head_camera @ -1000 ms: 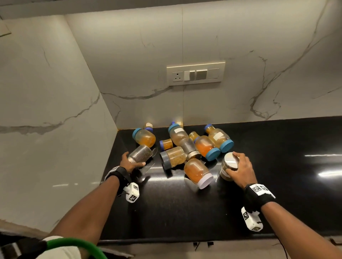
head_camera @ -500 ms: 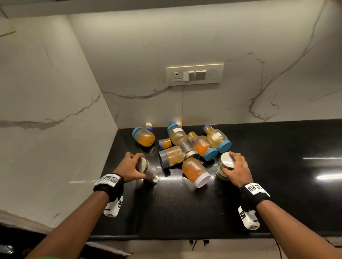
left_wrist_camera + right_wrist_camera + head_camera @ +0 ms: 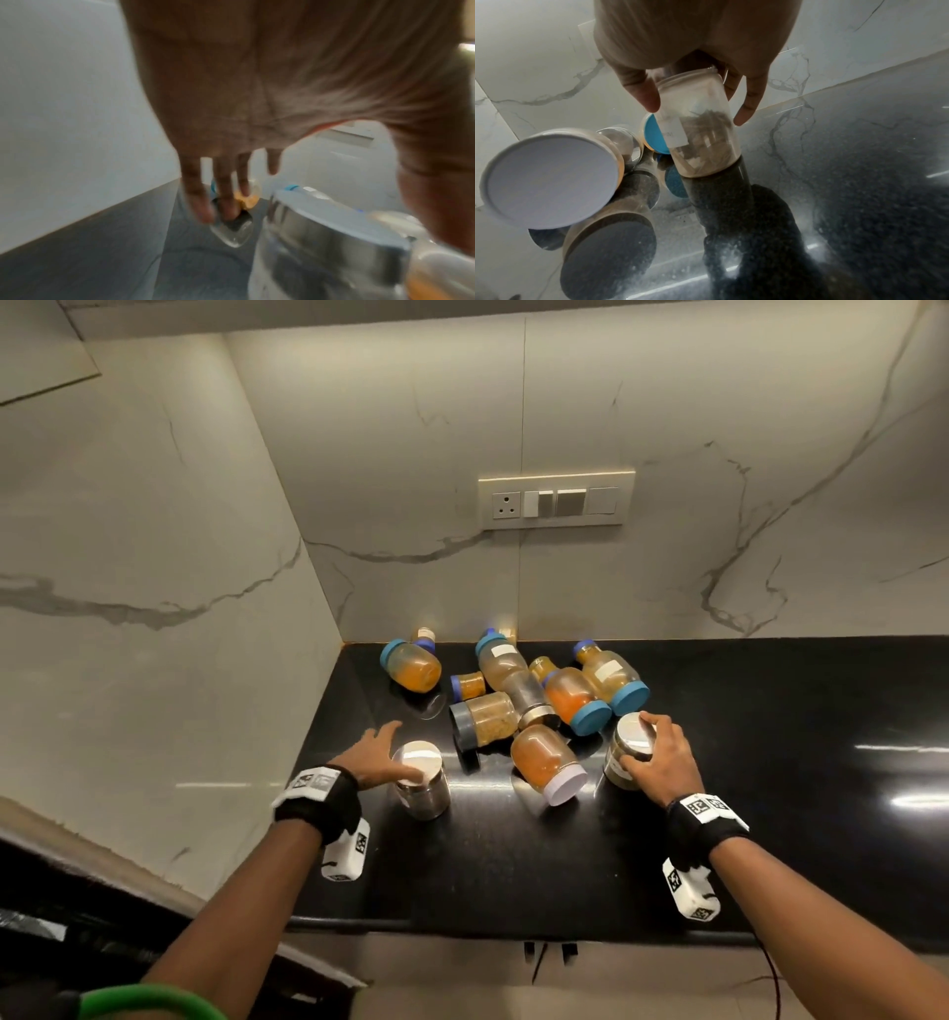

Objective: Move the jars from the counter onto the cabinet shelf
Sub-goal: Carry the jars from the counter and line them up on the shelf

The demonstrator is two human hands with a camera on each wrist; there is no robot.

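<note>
An upright jar with a silver lid (image 3: 421, 783) stands on the black counter (image 3: 513, 865). My left hand (image 3: 382, 752) lies just left of it with straight, spread fingers and holds nothing. The left wrist view shows the same jar (image 3: 321, 233) below the thumb and the fingers (image 3: 226, 194) stretched out. My right hand (image 3: 642, 744) grips another silver-lidded jar (image 3: 624, 762) from above. In the right wrist view its fingers curl round the top of that jar (image 3: 700, 132), which stands on the counter. The cabinet shelf is out of view.
Several jars lie in a heap between my hands and the back wall: an orange one with a white lid (image 3: 547, 762), a grey-lidded one (image 3: 482, 719), blue-lidded ones (image 3: 577, 698). The marble side wall (image 3: 154, 608) is close on the left. A switch plate (image 3: 557, 500) is on the back wall.
My left hand stood its silver-lidded jar upright on the counter, then let go and spread its fingers. The right hand has kept its grip on its jar.
</note>
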